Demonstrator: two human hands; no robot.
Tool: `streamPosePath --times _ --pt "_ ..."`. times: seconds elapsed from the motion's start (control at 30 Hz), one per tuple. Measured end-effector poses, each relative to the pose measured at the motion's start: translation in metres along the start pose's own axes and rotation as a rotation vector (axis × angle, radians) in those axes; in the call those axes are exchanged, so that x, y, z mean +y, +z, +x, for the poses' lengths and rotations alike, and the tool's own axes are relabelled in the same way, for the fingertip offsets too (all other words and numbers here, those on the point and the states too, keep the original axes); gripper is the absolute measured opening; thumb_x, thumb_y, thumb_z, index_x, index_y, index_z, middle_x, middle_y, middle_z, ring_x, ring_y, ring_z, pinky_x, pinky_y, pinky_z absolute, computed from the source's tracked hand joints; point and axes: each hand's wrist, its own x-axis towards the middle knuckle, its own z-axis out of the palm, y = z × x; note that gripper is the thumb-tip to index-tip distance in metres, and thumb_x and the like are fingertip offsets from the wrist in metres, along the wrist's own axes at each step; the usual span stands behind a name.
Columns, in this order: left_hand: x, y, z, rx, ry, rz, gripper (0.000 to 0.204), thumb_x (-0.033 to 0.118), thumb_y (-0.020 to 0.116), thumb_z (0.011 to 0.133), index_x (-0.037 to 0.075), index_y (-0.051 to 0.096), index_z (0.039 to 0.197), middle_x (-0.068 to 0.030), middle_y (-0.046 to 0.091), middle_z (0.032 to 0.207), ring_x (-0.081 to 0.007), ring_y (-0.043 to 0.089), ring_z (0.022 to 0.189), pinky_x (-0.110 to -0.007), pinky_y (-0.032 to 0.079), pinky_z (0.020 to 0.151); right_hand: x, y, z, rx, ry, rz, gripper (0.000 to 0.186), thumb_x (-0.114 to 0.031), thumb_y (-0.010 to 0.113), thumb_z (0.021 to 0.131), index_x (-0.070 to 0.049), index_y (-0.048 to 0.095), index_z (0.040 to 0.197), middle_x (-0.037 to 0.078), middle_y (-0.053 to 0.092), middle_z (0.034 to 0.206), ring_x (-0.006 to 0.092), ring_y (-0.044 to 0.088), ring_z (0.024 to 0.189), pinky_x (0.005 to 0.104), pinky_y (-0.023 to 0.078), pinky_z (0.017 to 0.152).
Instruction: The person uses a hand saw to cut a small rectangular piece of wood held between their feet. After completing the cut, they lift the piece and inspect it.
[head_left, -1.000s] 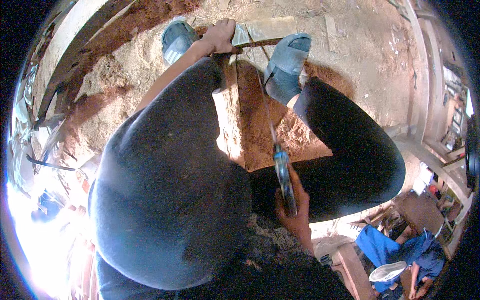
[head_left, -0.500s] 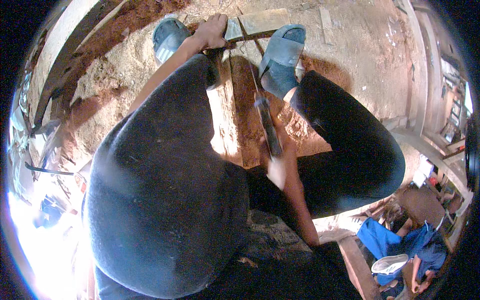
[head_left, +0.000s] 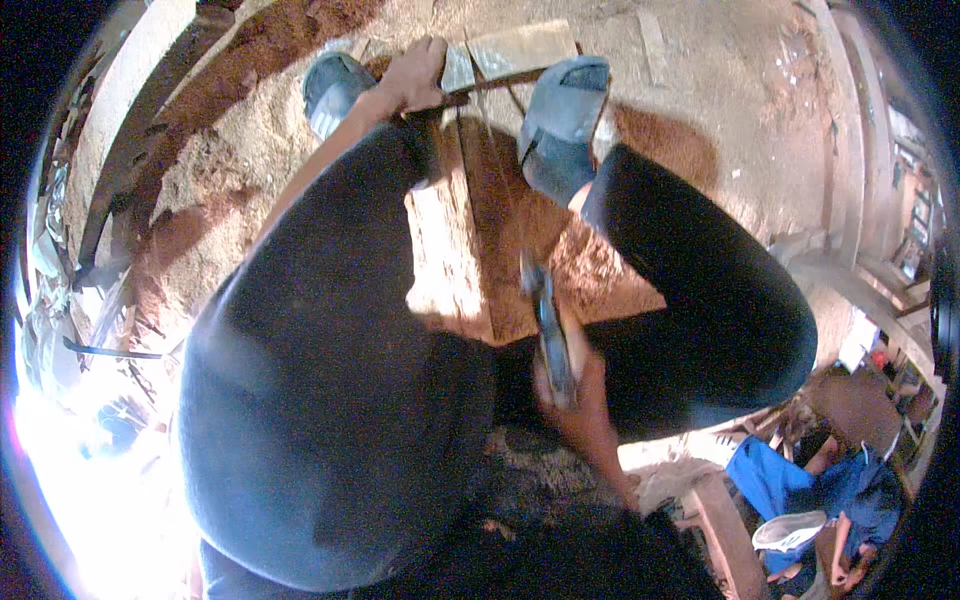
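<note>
My right hand point(head_left: 582, 378) is closed around the dark handle of a handsaw point(head_left: 546, 325), somewhat smeared by motion, over my right thigh. From the handle the thin blade runs away from me, between my feet, to a short wooden board point(head_left: 522, 50). The blade's far end crosses this board near its left part. My left hand point(head_left: 415, 78) grips the board's left end, its fingers bent over it. Sandals on my left foot point(head_left: 338, 88) and right foot point(head_left: 568, 120) stand at either side; the right sandal touches or overlaps the board's near edge.
Beneath the blade lies a rough, sunlit timber point(head_left: 445, 235) on ground covered with sawdust. Long beams point(head_left: 140, 75) curve along the left, and others point(head_left: 855, 130) along the right. Another person in blue clothing point(head_left: 800, 480) is at the lower right, beside a wooden post point(head_left: 725, 535).
My right hand has drawn the saw back toward my body, so the handle now sits nearer my lap. My left hand stays on the board, shifted only slightly in view.
</note>
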Motion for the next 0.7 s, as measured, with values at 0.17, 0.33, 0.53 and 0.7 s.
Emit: streamPosePath --times 0.17,0.33,0.53,0.7 --pt "-0.015 -0.002 -0.018 0.045 -0.023 -0.024 0.068 0.019 0.077 0.063 0.002 0.04 0.117 -0.0227 0.05 0.12 -0.0416 0.05 0.119 -0.054 0.043 0.097 -0.002 0.012 0.049 -0.134 0.086 -0.017 0.054 -0.008 0.055 0.088 0.0 0.042 0.14 0.02 0.066 0.107 0.0221 0.065 0.096 0.0336 0.049 0.086" --pt "-0.001 -0.004 -0.006 0.059 -0.027 0.005 0.071 0.023 0.079 0.063 0.002 0.039 0.117 -0.0223 0.05 0.12 -0.0423 0.05 0.118 -0.052 0.045 0.096 0.023 0.011 0.022 0.066 -0.208 -0.061 0.056 -0.01 0.055 0.088 -0.001 0.041 0.142 0.019 0.066 0.106 0.0209 0.065 0.092 0.0342 0.05 0.082" --pt "-0.014 -0.001 -0.018 0.094 -0.022 -0.033 0.07 0.025 0.08 0.064 0.002 0.04 0.117 -0.0225 0.05 0.123 -0.0428 0.049 0.12 -0.056 0.042 0.097 0.013 0.018 0.03 -0.025 -0.139 -0.043 0.06 -0.008 0.059 0.083 -0.003 0.041 0.141 0.014 0.062 0.089 0.0188 0.06 0.075 0.0341 0.05 0.072" --pt "-0.004 -0.01 -0.025 0.069 -0.06 0.015 0.073 0.029 0.081 0.064 0.002 0.04 0.117 -0.0234 0.05 0.124 -0.0429 0.048 0.122 -0.057 0.041 0.099 0.008 -0.002 -0.01 -0.097 0.071 0.021 0.065 -0.003 0.059 0.079 -0.003 0.04 0.142 0.009 0.062 0.096 0.0163 0.056 0.082 0.032 0.048 0.076"
